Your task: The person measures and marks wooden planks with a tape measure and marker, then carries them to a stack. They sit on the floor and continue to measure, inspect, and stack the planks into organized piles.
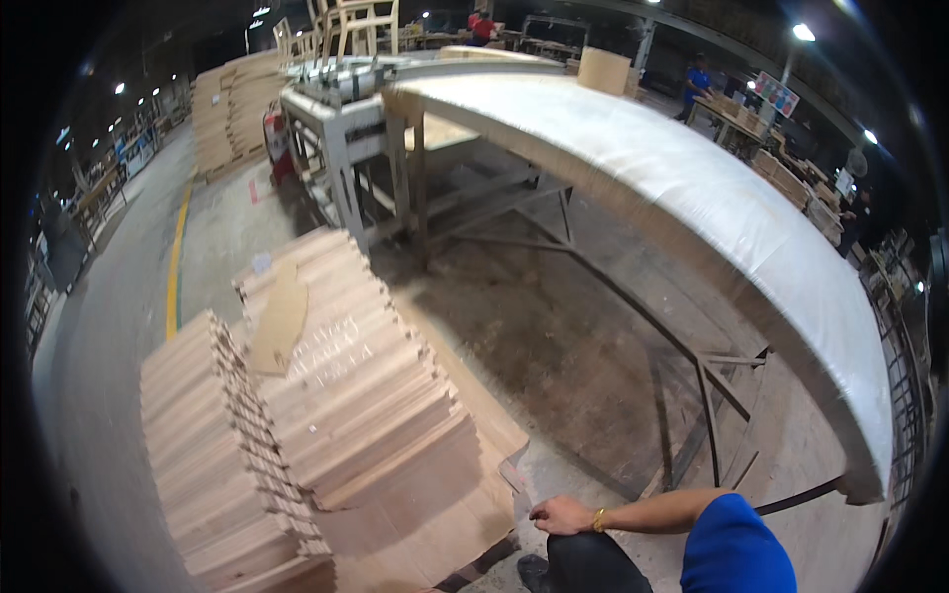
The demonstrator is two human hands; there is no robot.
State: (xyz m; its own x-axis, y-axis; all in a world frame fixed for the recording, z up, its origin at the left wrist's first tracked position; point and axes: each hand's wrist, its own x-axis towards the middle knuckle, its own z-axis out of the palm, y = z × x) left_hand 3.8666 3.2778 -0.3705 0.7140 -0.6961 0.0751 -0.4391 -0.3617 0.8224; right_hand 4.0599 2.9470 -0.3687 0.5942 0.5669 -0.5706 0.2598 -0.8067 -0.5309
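My right hand [561,515], with a gold-coloured band [598,519] at the wrist, rests at the knee of my dark trousers [593,563]. Its fingers are loosely bent, and nothing shows in them. To its left lies a stack of pale wooden strips [386,395] with handwriting on top, on a brown sheet [425,539]. A flat, curved wooden piece [281,321] lies on these strips. Another stack of strips [198,435] stands alongside on the left. My left hand is out of view.
A long table with a whitish covered top [682,148] runs along the right, over a metal frame [633,296]. Wooden chairs [361,25] stand at the back. A yellow floor line [179,257] passes on the left. Other people [698,81] are farther off.
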